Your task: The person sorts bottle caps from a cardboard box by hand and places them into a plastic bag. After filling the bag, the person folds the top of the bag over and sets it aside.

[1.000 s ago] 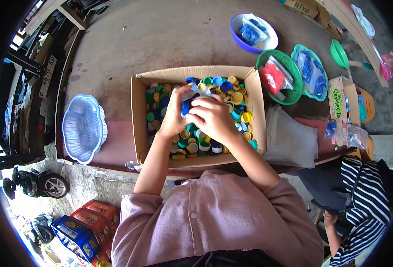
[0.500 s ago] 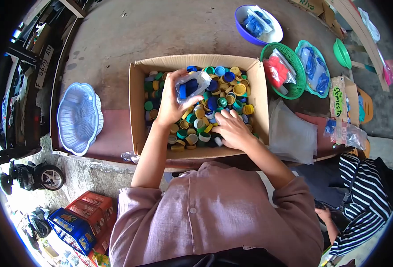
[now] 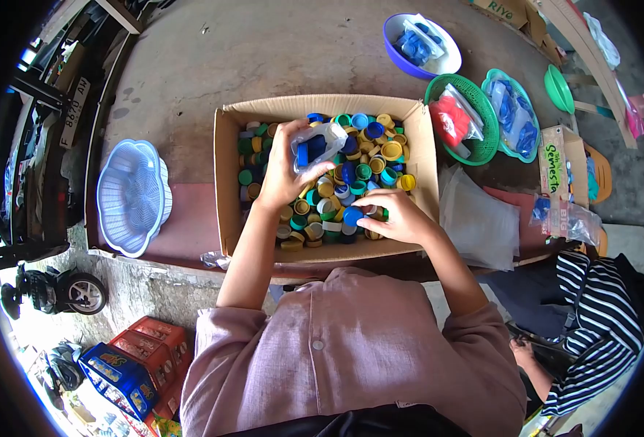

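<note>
Clear bag (image 3: 322, 140) holds caps (image 3: 304, 154); blue cap (image 3: 352, 215) pinched.

This is an informal open-air sorting spot, street-side rather than indoors. A rough concrete slab (image 3: 264, 58) serves as the workbench and carries a cardboard box (image 3: 227, 189) of mixed bottle caps (image 3: 366, 156). Beside it are a green basket (image 3: 486, 149) and a blue bowl (image 3: 395, 58) of bagged caps. A parked motorcycle (image 3: 60, 291) and drink crates (image 3: 129, 357) stand on the ground below.

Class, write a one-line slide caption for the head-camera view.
Left hand holds a clear bag over a cardboard box of bottle caps while right hand pinches a blue cap.
</note>
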